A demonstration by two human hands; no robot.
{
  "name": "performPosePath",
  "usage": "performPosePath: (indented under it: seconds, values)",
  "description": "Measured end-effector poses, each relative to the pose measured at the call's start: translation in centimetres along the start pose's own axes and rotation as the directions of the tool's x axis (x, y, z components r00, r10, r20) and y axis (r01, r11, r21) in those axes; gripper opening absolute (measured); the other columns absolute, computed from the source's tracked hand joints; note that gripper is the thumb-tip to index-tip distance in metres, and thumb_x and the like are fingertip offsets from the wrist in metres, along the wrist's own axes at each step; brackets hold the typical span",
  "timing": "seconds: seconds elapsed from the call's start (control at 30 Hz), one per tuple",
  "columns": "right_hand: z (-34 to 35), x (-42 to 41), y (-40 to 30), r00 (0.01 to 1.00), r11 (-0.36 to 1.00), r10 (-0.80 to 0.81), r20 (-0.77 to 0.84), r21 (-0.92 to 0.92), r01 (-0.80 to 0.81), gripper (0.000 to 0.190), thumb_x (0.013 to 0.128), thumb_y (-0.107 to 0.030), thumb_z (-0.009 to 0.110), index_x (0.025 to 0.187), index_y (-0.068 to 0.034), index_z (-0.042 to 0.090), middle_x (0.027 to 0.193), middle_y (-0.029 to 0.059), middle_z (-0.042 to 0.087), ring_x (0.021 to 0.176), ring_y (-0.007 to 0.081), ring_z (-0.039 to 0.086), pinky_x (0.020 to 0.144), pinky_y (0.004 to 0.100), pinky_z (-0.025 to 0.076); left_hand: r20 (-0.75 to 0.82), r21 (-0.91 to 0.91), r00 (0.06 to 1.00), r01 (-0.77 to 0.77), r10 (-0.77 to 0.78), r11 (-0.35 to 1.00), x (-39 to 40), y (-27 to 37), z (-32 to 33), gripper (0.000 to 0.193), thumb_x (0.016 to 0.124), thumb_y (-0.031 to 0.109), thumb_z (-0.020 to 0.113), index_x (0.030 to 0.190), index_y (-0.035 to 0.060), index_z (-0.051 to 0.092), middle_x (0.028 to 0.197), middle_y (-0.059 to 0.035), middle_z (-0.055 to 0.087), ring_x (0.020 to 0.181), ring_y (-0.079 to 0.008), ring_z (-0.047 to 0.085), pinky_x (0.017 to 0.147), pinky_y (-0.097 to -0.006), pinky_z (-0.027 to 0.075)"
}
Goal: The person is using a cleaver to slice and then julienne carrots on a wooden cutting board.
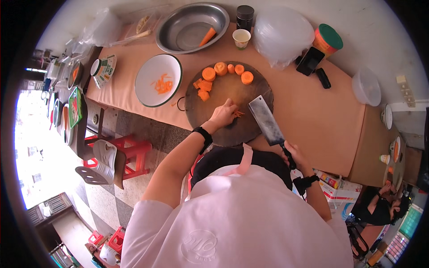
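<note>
My left hand [224, 113] is over a round wooden chopping board [231, 134], its fingertips at a small bunch of carrot strips [238, 114]; whether it grips them is hidden. My right hand [292, 153] holds a cleaver [267, 120] by its black handle, the blade lying over the board's right edge. Thick carrot rounds [247, 77] and cut carrot chunks [203, 85] lie along the board's far side. Left of the board, a white bowl with a dark rim [144, 80] holds carrot shreds [163, 85]. A large metal basin [167, 37] behind has a carrot piece [207, 37] in it.
Along the back stand a paper cup [241, 38], a black jar [245, 17], a plastic-wrapped bundle [281, 33] and a green-lidded tub [329, 37]. A phone [310, 61] leans there. A patterned bowl [104, 70] lies tipped at left. Another person [378, 207] works at far right.
</note>
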State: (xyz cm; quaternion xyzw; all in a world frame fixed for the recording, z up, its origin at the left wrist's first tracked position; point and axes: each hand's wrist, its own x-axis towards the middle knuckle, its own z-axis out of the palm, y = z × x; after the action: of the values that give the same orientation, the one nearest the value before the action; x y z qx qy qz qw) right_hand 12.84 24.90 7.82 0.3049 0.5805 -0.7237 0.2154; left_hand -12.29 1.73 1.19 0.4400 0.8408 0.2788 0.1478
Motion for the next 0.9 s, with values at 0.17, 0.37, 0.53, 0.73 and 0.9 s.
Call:
performPosePath:
  seconds: [0.17,0.37,0.53,0.73,0.9]
  values:
    - [-0.5,0.9,0.3,0.999,0.992,0.019,0.039,0.126,-0.024,0.044,0.092,-0.048,0.042,0.083,-0.006,0.048,0.050,0.0035,0.046,0.038,0.0124,0.043,0.036,0.0244,0.035,0.026,0.031,0.996,-0.082,0.081,0.996,0.3,0.0,-0.4,0.011,0.077,0.012,0.060,0.085,0.0056,0.056,0.093,-0.0116,0.050,0.078,-0.0334,0.058,0.067,-0.0422,0.049]
    - [-0.5,1.2,0.9,0.997,0.983,0.062,0.039,0.170,-0.067,0.044,0.093,-0.048,0.042,0.081,-0.006,0.050,0.050,0.0041,0.047,0.037,0.0124,0.043,0.036,0.0245,0.034,0.078,0.160,0.995,-0.081,0.069,0.984,0.2,0.2,-0.5,0.014,0.075,0.016,0.058,0.082,0.0041,0.057,0.086,-0.0140,0.056,0.070,-0.0352,0.060,0.060,-0.0443,0.048]
    - [-0.9,1.7,1.8,0.998,0.986,0.055,0.025,0.159,-0.058,0.045,0.093,-0.049,0.040,0.080,-0.006,0.050,0.051,0.0042,0.048,0.037,0.0118,0.044,0.035,0.0235,0.035,0.219,0.223,0.971,0.041,-0.092,0.974,1.2,2.1,-1.4,0.017,0.069,0.016,0.059,0.076,0.0006,0.062,0.082,-0.0176,0.063,0.075,-0.0342,0.063,0.064,-0.0430,0.050]
    - [-1.2,2.3,2.2,0.998,0.989,0.043,0.040,0.137,-0.048,0.044,0.092,-0.048,0.042,0.081,-0.006,0.051,0.051,0.0045,0.048,0.038,0.0122,0.044,0.037,0.0242,0.036,0.227,0.210,0.919,0.276,-0.322,0.938,1.3,2.3,-0.5,0.021,0.066,0.017,0.059,0.076,0.0000,0.066,0.082,-0.0206,0.064,0.080,-0.0354,0.063,0.070,-0.0426,0.050]
    - [-1.4,2.7,2.9,0.997,0.987,0.048,0.054,0.153,-0.055,0.045,0.092,-0.049,0.042,0.081,-0.006,0.051,0.052,0.0044,0.049,0.039,0.0122,0.046,0.037,0.0243,0.037,0.081,0.091,0.917,0.383,-0.390,0.919,0.2,2.1,0.4,0.020,0.065,0.017,0.060,0.073,-0.0003,0.064,0.076,-0.0207,0.063,0.075,-0.0354,0.062,0.069,-0.0420,0.050]
